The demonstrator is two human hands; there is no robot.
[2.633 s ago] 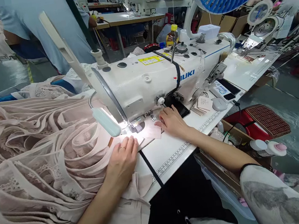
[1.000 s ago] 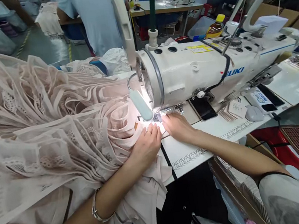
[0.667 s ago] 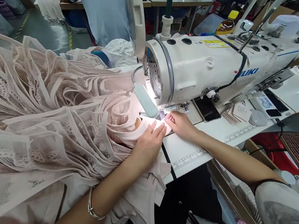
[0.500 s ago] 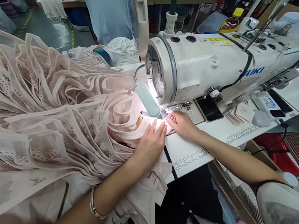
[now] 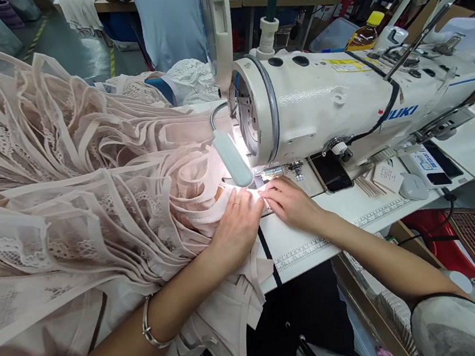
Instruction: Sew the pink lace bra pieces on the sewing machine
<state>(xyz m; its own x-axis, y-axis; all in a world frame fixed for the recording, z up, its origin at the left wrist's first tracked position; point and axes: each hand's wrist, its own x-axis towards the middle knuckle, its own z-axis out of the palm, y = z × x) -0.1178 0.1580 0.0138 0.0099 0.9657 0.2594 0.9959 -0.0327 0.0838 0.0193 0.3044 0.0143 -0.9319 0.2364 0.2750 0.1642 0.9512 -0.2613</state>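
Observation:
A pale pink garment (image 5: 218, 209) lies at the needle area of a white sewing machine (image 5: 306, 103), lit brightly from above. My left hand (image 5: 239, 216), wearing a ring, has its fingers bent and pressed together on the garment just in front of the presser foot. Close beside it, my right hand (image 5: 287, 200) pinches the garment's edge, its fingertips nearly meeting the left ones. A pale green lamp head (image 5: 233, 158) on a bent metal neck partly covers the needle, so the exact stitching point is hidden.
A large heap of pale pink lace-trimmed garments (image 5: 71, 225) fills the left side, draping over the table's front edge. Right of the machine arm's base lie paper tags (image 5: 385, 178) and a round grey object (image 5: 414, 186). A person in blue (image 5: 171, 22) is beyond the machine.
My left fingers have drawn in and bent more, where they lay flatter before. My right hand has shifted slightly left, closer to the left fingertips. The view has moved slightly.

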